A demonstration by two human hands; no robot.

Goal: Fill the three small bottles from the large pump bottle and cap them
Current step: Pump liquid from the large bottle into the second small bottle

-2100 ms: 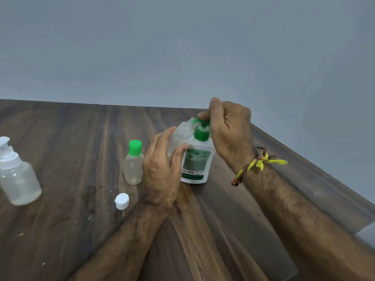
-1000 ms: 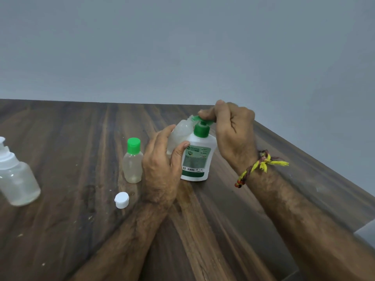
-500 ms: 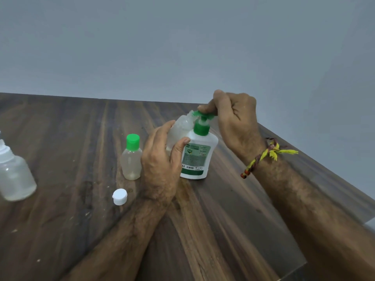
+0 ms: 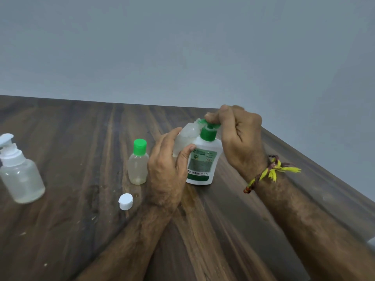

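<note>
Two hands work together: left hand grips the small bottle, tilted, mouth against the nozzle of the pump bottle (standing on the table); right hand, fingers curled, presses the pump head.

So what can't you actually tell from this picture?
- Small bottle in the left hand, head view: fingers and the large pump bottle cover most of it, so its fill level is hidden.
- Pump head: the right hand covers it; whether liquid flows is not visible.
- Label print: too small to read.
- Clear bottle with the white pump: cut by the left edge.
</note>
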